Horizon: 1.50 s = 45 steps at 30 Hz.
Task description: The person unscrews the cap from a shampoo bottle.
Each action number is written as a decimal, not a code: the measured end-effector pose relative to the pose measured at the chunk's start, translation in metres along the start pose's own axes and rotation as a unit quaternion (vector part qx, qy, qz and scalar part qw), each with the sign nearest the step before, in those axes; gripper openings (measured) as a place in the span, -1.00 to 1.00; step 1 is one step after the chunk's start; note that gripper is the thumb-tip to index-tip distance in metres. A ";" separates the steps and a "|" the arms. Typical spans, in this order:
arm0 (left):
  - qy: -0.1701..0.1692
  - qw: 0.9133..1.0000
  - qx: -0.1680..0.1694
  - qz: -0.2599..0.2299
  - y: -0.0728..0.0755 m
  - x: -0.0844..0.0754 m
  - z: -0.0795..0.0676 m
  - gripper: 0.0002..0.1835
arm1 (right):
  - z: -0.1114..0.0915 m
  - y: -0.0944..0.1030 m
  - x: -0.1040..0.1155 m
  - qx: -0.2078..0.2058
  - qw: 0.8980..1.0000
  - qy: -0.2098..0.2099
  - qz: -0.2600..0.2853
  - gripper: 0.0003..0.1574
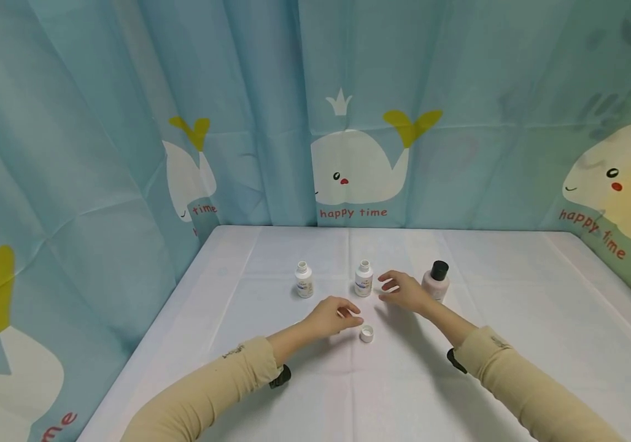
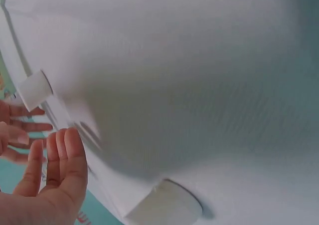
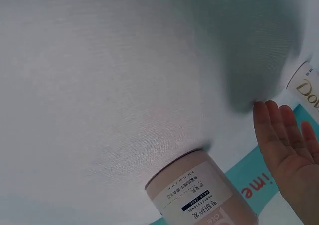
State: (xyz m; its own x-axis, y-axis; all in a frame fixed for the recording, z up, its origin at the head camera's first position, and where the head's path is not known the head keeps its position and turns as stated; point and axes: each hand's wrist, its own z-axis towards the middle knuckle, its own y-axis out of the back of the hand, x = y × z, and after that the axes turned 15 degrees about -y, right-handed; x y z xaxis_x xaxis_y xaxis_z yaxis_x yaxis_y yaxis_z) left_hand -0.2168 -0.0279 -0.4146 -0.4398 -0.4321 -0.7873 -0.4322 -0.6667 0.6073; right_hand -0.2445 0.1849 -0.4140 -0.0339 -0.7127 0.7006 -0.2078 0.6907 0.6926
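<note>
My left hand (image 1: 333, 316) hovers just left of a small white cap (image 1: 367, 334), fingers loosely bent and holding nothing. In the left wrist view this hand (image 2: 57, 172) shows relaxed fingers, with the cap (image 2: 35, 90) beyond them. My right hand (image 1: 404, 290) is between a white bottle (image 1: 363, 279) without a cap and a pink bottle (image 1: 435, 282) with a black cap. From the right wrist, the hand (image 3: 286, 145) has nearly straight fingers near the Dove-labelled bottle (image 3: 308, 91); the pink bottle (image 3: 199, 195) stands upright beside it.
Another uncapped white bottle (image 1: 304, 280) stands farther left on the white-covered table (image 1: 293, 242). A white cylindrical thing (image 2: 167, 205) sits low in the left wrist view; its kind is unclear. A blue curtain (image 1: 260, 92) with whales hangs behind.
</note>
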 end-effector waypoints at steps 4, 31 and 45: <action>0.007 1.000 -0.010 -0.017 0.006 0.000 0.001 -0.68 | -0.007 0.002 -0.001 0.010 1.000 0.000 0.003 -0.55; -0.043 0.998 -0.034 0.017 0.031 0.001 0.006 -0.66 | -0.051 0.014 -0.024 0.046 0.997 0.039 0.041 -0.58; -0.079 0.996 -0.032 0.018 0.034 -0.015 0.020 -0.71 | -0.073 0.031 -0.032 0.010 0.998 0.065 0.023 -0.58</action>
State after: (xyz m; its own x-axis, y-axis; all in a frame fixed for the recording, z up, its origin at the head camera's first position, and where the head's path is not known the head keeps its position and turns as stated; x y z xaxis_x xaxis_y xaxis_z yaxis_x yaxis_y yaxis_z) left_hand -0.2399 -0.0318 -0.3800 -0.5755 -0.3589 -0.7349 -0.3652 -0.6912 0.6236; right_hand -0.1788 0.2380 -0.4027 0.0824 -0.6581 0.7484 -0.2278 0.7186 0.6570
